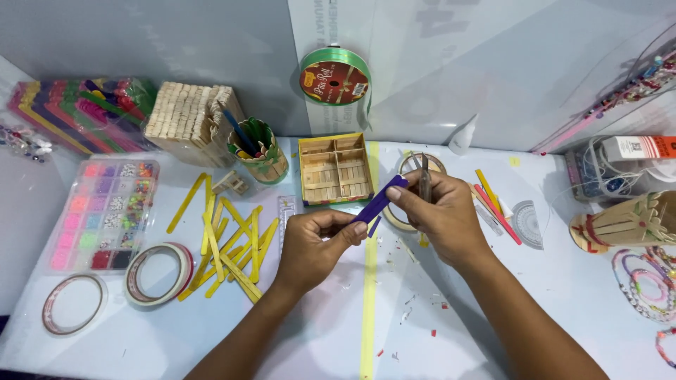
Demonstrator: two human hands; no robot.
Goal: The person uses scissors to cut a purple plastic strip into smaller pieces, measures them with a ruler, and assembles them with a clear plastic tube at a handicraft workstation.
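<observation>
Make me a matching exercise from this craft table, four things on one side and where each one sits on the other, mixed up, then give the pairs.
Things:
1. purple stick
2. green ribbon spool
3. bead organiser
4. loose yellow sticks

Places:
A. up against the back wall
B. on the table just left of the left hand
C. held between both hands
D. near the left edge, beside the tape rolls

Pairs: 1-C, 2-A, 3-D, 4-B

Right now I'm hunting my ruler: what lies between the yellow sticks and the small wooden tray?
In the head view, a clear ruler lies between the yellow sticks and the wooden tray.
</observation>
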